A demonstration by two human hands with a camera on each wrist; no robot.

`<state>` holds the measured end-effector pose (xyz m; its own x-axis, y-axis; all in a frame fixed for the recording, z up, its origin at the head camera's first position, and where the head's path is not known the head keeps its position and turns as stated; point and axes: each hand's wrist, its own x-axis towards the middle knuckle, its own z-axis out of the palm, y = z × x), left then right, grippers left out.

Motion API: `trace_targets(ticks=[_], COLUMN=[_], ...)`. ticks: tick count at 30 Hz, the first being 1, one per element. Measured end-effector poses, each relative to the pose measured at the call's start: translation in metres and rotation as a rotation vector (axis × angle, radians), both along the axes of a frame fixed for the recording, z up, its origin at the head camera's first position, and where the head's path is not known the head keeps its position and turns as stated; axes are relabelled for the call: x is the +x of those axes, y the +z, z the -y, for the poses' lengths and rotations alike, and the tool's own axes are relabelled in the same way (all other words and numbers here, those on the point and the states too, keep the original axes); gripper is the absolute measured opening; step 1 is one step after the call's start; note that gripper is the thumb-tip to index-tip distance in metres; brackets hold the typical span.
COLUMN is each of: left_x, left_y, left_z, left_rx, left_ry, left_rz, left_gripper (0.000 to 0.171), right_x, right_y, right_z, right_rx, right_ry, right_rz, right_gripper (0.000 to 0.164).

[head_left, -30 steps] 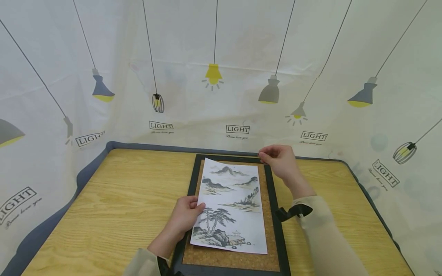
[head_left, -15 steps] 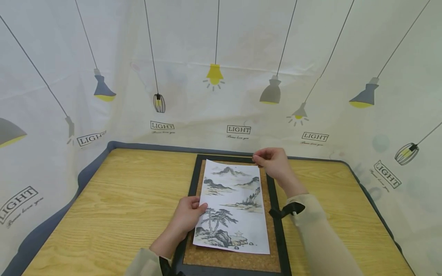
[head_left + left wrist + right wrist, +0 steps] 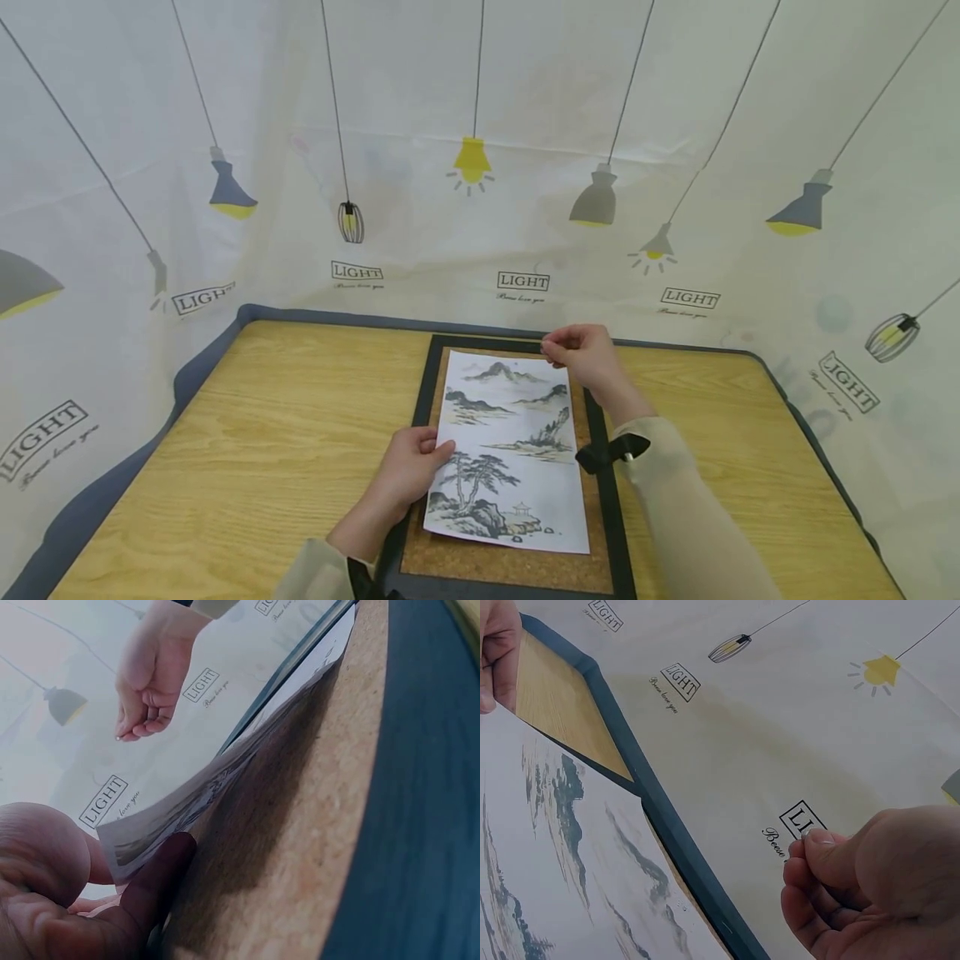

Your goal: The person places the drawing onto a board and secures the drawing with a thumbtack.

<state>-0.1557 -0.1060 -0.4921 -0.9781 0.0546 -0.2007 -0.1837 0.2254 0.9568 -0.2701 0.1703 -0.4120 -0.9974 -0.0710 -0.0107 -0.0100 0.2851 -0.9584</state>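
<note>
A sheet of paper (image 3: 510, 450) printed with an ink landscape lies over a cork board (image 3: 506, 569) in a black frame (image 3: 442, 343). My left hand (image 3: 407, 468) pinches the sheet's left edge, thumb on top and fingers beneath. In the left wrist view, this edge of the paper (image 3: 150, 832) is lifted off the cork. Above the sheet's upper right corner, my right hand (image 3: 588, 354) holds a small shiny pin (image 3: 805, 834) between thumb and forefinger, apart from the paper. Only the pin's tiny bright end shows; the rest is hidden by the fingertips.
The framed board rests on a wooden table (image 3: 300, 400) with a dark blue raised edge (image 3: 360, 320). A pale curtain (image 3: 405, 208) printed with lamps surrounds the table's far side and both sides. Black straps (image 3: 611, 452) circle the wrists.
My right hand has moved left and slightly down, to above the sheet's upper right corner. My left hand keeps the paper's edge; the sheet has shifted slightly right and its upper left corner sits lower.
</note>
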Motion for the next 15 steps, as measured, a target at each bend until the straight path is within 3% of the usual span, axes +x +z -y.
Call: trace_targets(ticks=[15], left_x=[0.003], left_y=[0.004], left_z=[0.002], left_rx=[0.006], left_ry=[-0.01], left_rz=[-0.007], left_gripper=[0.051], right_x=[-0.016], right_y=[-0.024], right_z=[0.006], right_rx=[-0.02], right_ry=[-0.036], right_rz=[0.137], right_gripper=[0.015])
